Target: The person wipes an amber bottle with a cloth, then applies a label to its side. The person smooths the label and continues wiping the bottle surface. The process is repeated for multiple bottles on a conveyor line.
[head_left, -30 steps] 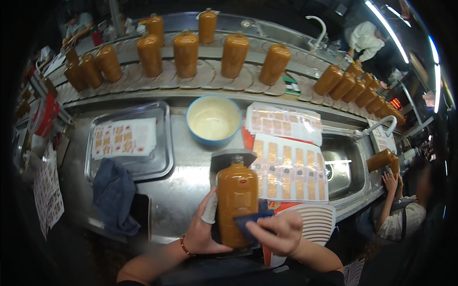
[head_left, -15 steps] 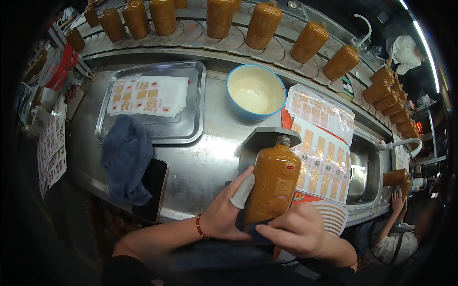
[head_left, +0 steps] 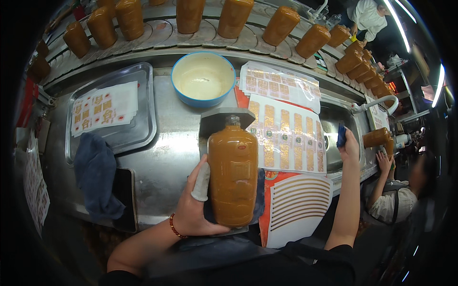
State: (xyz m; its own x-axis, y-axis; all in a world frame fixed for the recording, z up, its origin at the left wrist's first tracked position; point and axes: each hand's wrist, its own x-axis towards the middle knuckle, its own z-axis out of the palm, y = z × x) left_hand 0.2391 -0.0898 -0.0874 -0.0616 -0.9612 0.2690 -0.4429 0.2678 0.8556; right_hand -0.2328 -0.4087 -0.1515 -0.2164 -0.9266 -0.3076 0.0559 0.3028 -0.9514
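My left hand (head_left: 195,205) is wrapped round the lower left side of a glossy brown glass bottle (head_left: 233,178). A pale finger cot (head_left: 202,183) covers one of its fingers. The bottle leans toward a dark grey angular stand (head_left: 214,119), its clear neck uppermost, with a small red mark and raised panels on its front. Out to the right, my right hand (head_left: 350,148) is closed on a small dark blue piece (head_left: 341,136), too small to tell cloth from scraper, over the edge of the steel sink (head_left: 329,107). A dark blue cloth shows behind the bottle's right side.
A blue-rimmed bowl (head_left: 203,97) of cream paste stands behind. Label sheets (head_left: 286,164) and a striped sheet (head_left: 281,233) lie right. At left are a steel tray (head_left: 151,114), blue cloth (head_left: 95,176) and phone (head_left: 126,195). Brown bottles line the conveyor (head_left: 162,43); a co-worker (head_left: 396,195) is at right.
My right hand has left the bottle's base and swung right to the sink with the dark blue piece. The bottle, still in my left hand, now stands straighter. The view has shifted right.
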